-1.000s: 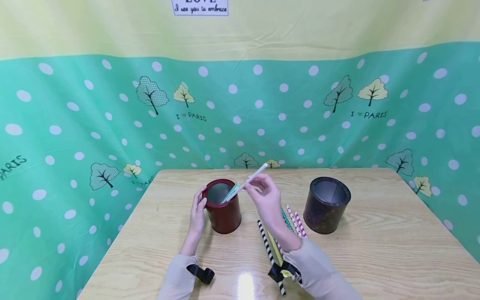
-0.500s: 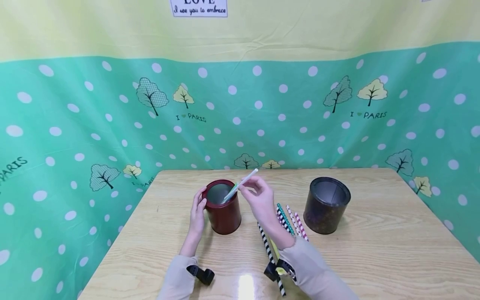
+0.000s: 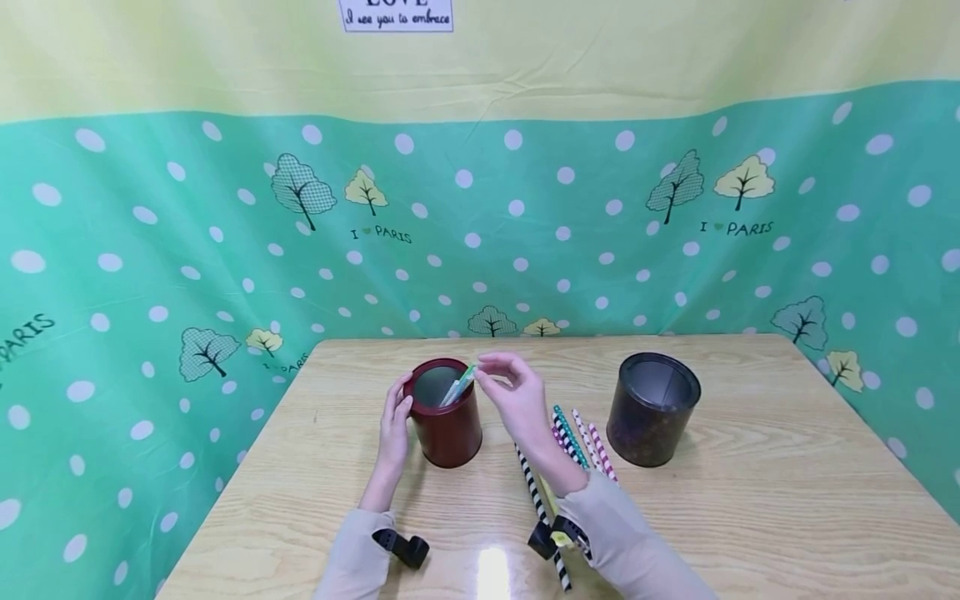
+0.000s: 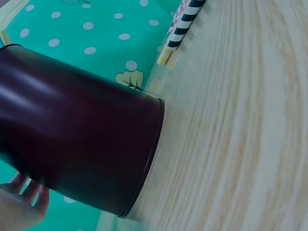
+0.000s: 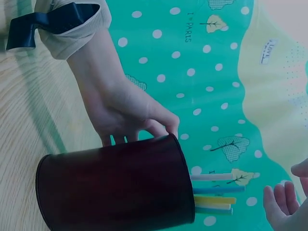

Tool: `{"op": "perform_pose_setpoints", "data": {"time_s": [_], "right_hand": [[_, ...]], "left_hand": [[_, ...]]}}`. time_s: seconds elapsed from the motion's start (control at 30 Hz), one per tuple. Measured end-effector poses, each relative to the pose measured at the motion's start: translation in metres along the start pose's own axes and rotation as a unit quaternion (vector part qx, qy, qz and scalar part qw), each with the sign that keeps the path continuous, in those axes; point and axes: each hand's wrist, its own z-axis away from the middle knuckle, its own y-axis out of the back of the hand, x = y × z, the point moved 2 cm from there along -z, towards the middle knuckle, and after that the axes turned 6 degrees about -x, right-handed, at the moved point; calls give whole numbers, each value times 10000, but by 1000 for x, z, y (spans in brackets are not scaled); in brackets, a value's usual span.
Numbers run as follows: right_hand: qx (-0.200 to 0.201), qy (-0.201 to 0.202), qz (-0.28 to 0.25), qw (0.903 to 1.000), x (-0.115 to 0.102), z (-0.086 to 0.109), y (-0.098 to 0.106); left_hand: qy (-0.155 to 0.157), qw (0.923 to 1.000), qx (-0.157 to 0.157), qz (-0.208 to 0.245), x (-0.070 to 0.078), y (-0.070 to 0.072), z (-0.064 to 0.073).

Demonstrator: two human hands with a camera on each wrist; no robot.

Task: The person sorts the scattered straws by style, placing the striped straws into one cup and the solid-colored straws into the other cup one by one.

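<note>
A dark red can (image 3: 450, 433) stands upright on the left part of the table. My left hand (image 3: 393, 425) holds its left side, fingers bent along the wall near the rim; in the left wrist view those fingers (image 4: 30, 195) touch the can's lower side. Several straws, white, blue, yellow and green (image 5: 219, 189), stick out a little past the rim. My right hand (image 3: 517, 396) is just right of the opening, beside the straw tips. In the right wrist view its fingers (image 5: 279, 197) are spread from the thumb, with nothing between them.
More striped and dotted straws (image 3: 534, 492) lie on the table (image 3: 765, 500), partly under the right forearm. A dark, marbled can (image 3: 652, 425) stands open-topped to their right. Green dotted cloth (image 3: 525, 250) hangs behind the table.
The white straw that my right hand pinched has gone down into the red can, and the fingers have let go. My right hand moved slightly left; the left hand stayed.
</note>
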Motion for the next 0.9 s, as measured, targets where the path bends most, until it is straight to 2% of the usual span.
{"op": "perform_pose_setpoints", "data": {"time_s": [0.23, 0.5, 0.7, 0.9], "right_hand": [[37, -140, 60, 9999, -1, 3, 14], [-40, -119, 303, 9995, -1, 7, 32], [-152, -9, 679, 9976, 0, 9, 48], [-310, -157, 1073, 9936, 1, 14, 65]], "left_hand": [[192, 9996, 75, -198, 7, 1, 1], [180, 9998, 108, -71, 11, 2, 2], [-59, 9998, 158, 90, 16, 1, 4], [-444, 9976, 350, -402, 32, -5, 11]]}}
